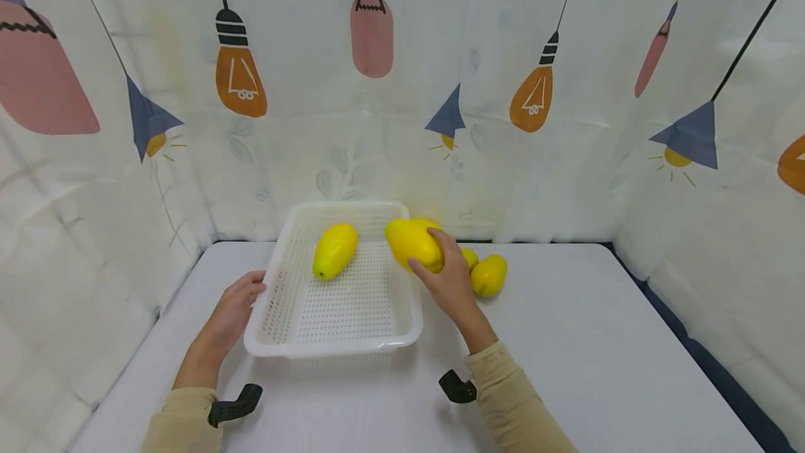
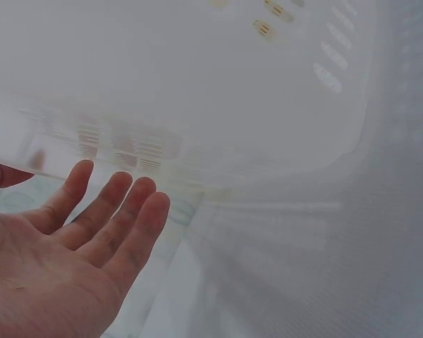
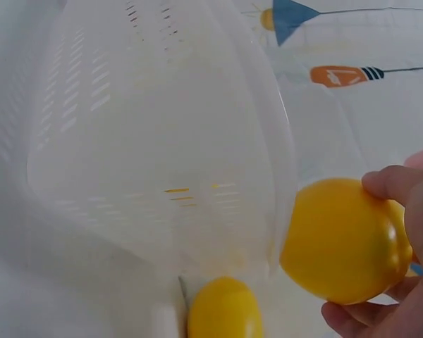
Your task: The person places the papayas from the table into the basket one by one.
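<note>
1. Head: the left hand [image 1: 234,307] touches the left side of a white basket [image 1: 342,350] with a yellow fruit [image 1: 335,250] inside. The right hand [image 1: 451,278] grips the held fruit [image 1: 411,243] at the right rim; other fruits [image 1: 489,276] lie beyond it.
2. Left wrist: the left hand's fingers extend loosely, tips by the basket.
3. Right wrist: thumb and fingers curve round the held fruit.
</note>
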The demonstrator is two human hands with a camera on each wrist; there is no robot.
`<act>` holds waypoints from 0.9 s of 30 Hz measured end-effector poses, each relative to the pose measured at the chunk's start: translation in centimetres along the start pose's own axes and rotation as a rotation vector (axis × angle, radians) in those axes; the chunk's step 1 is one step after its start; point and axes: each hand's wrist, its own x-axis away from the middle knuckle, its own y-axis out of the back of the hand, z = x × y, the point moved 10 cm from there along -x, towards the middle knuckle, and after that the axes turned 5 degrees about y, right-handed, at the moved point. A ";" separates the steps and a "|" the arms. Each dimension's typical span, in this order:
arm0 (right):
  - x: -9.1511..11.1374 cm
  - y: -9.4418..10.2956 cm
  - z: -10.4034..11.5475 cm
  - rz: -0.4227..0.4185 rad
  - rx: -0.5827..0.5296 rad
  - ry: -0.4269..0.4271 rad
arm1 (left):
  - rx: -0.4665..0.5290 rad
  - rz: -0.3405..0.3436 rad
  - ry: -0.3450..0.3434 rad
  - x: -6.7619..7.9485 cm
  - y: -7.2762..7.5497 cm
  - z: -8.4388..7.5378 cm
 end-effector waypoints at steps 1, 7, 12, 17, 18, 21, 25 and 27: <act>-0.1 0.0 0.0 0.002 0.004 0.004 | 0.003 0.002 0.001 0.0 0.0 0.0; -0.3 -0.1 0.0 0.011 0.005 0.023 | 0.020 0.010 -0.010 0.0 -0.1 -0.1; -0.5 -0.2 -0.1 0.022 0.002 0.018 | 0.023 0.009 -0.011 0.0 -0.1 -0.2; -0.7 -0.3 -0.1 0.036 0.002 0.009 | 0.024 0.005 -0.008 -0.1 0.1 -0.1; -0.7 -0.3 -0.1 0.040 0.002 0.006 | 0.020 0.008 -0.007 -0.1 0.1 -0.1; -0.7 -0.4 -0.1 0.052 0.003 -0.001 | 0.022 0.006 -0.006 -0.1 0.1 0.0; -0.9 -0.6 -0.1 0.066 0.017 0.001 | 0.016 0.006 -0.006 -0.1 0.1 0.1; -0.9 -0.7 -0.1 0.072 0.023 0.001 | 0.010 0.004 -0.005 -0.1 0.0 0.1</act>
